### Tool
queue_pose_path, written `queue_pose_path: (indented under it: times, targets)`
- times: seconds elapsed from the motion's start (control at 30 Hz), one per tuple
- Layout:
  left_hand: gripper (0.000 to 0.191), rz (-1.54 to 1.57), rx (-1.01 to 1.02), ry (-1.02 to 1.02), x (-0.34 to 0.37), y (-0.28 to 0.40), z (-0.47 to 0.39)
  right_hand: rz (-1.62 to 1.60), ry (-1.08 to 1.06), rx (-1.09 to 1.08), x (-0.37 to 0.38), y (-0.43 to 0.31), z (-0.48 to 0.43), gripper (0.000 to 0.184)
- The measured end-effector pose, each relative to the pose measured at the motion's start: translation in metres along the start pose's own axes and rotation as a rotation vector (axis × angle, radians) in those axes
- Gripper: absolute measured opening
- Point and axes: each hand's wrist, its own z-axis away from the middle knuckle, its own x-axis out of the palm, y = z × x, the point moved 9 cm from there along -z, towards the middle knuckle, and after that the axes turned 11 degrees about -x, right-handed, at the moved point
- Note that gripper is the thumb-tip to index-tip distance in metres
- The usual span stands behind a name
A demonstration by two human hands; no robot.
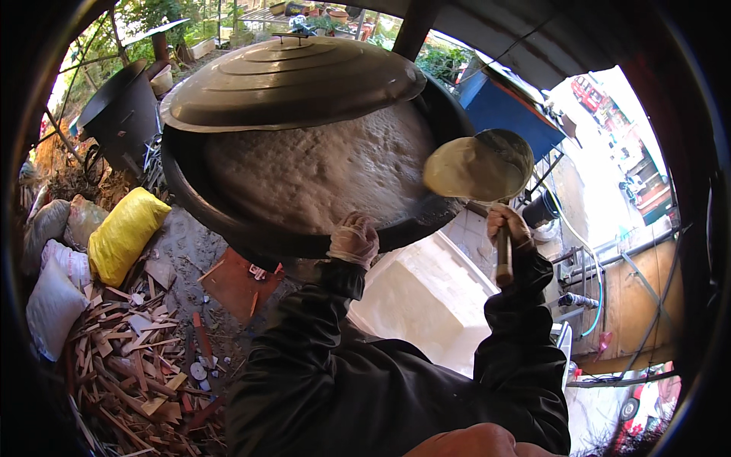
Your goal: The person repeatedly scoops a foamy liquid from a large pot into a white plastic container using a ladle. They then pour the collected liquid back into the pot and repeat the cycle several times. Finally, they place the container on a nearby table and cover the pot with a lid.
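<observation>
A large dark cauldron (194, 197) holds foamy, pale-brown liquid (320, 171). Its wide domed metal lid (297, 80) covers the far part of the opening. My left hand (355, 239), in a clear plastic glove, is at the near rim with curled fingers; whether it grips the rim is unclear. My right hand (509, 224) is wrapped around the handle (503, 257) of a big ladle. The ladle's round bowl (477, 165) is raised by the cauldron's right rim, with pale, yellowish wet matter on it.
A white plastic tub (425, 300) stands below, between my arms. To the left are scrap wood strips (137, 371), a yellow sack (128, 234) and a dark drum (120, 117). On the right are a black bucket (541, 209) and a hose (594, 257).
</observation>
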Motion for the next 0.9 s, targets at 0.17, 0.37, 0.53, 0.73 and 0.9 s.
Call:
queue_pose_path:
  times: [0.17,0.37,0.53,0.73,0.9]
  targets:
    - [0.016,0.051,0.054,0.07,-0.011,0.002,0.002,0.579,0.069,-0.366,0.012,-0.001,-0.025,0.021]
    - [0.02,0.085,0.009,0.079,-0.01,-0.003,-0.001,0.751,0.225,-0.485,0.017,0.019,-0.039,0.013]
    - [0.024,0.069,0.163,0.135,-0.019,0.023,0.002,0.907,0.379,-0.626,0.02,0.035,-0.033,0.013]
    - [0.043,0.497,-0.031,-0.625,0.033,0.117,0.063,0.544,0.09,-0.711,0.016,0.052,-0.004,0.019]
    - [0.036,1.117,-0.905,-1.19,0.148,0.123,0.179,0.486,0.204,-0.651,-0.04,0.089,0.059,0.026]
